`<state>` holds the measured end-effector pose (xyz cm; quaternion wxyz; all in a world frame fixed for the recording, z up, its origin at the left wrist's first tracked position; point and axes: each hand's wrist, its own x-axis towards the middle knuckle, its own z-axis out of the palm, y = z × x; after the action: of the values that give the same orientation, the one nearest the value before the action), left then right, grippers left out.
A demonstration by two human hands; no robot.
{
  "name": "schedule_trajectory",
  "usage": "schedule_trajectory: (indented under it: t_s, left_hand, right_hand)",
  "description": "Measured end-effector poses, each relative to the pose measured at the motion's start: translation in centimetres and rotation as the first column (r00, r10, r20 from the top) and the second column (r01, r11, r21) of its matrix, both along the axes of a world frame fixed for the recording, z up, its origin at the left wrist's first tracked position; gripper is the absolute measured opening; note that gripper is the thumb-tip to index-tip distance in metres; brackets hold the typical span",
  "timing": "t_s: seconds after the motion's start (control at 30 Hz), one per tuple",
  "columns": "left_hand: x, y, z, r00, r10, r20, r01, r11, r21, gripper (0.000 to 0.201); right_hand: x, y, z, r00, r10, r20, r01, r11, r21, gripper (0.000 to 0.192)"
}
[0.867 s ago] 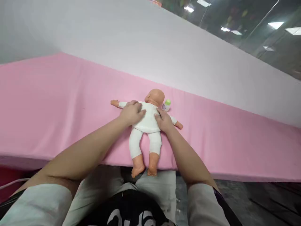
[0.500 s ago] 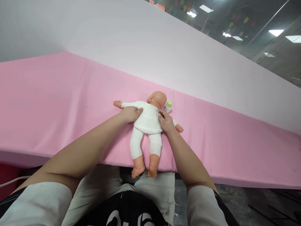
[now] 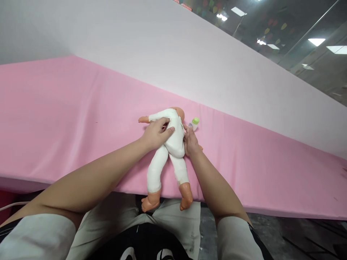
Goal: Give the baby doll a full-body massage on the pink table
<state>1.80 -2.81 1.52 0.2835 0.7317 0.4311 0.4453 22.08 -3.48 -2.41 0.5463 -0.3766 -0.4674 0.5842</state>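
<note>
A baby doll [image 3: 176, 142] with a white cloth body and plastic head, hands and feet is tipped onto its side on the pink cover. My left hand [image 3: 158, 133] grips its torso from the left, thumb on the cloth and fingers partly hidden beyond it. On the opposite side my right hand [image 3: 191, 140] presses against the torso with bent fingers, some out of sight. The doll's head [image 3: 179, 112] points away from me, mostly behind its shoulder. Both its feet hang at the near edge. A small bottle with a green cap [image 3: 195, 122] lies just beyond my right fingers.
The pink-covered table [image 3: 257, 162] runs wide to both sides. Behind it rises a pale wall [image 3: 162, 47], with a glass pane [image 3: 271, 29] at the upper right. A white cable [image 3: 15, 206] shows at the lower left.
The doll has rolled from lying flat onto its side, its left-hand side lifted. My left hand has moved right with the torso, and the doll's legs have swung apart.
</note>
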Motion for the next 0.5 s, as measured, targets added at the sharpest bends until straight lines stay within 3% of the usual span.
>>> schedule_trajectory:
  t_s: [0.1,0.23,0.37,0.5]
  left_hand:
    - [0.2,-0.7,0.1,0.998,-0.06,-0.004,0.06,0.998,0.028,0.061]
    - [0.4,-1.3,0.4,0.988,-0.132,-0.084,0.143,0.978,0.15,0.066]
    - [0.3,-1.3,0.1,0.975,-0.129,-0.181,0.178,0.939,0.294,0.066]
    - [0.6,-1.0,-0.9,0.944,-0.138,-0.3,0.234,0.92,0.315,0.07]
  right_hand:
    - [-1.3,-1.0,1.1,0.991,0.09,-0.096,-0.092,0.996,-0.011,0.082]
    - [-2.5,-2.4,2.3,0.968,0.188,-0.169,-0.196,0.98,-0.032,0.084]
    - [-1.8,-2.5,2.6,0.932,0.275,-0.238,-0.297,0.953,-0.065,0.085]
    - [-0.8,-1.7,3.5,0.925,0.323,-0.198,-0.343,0.936,-0.076,0.08]
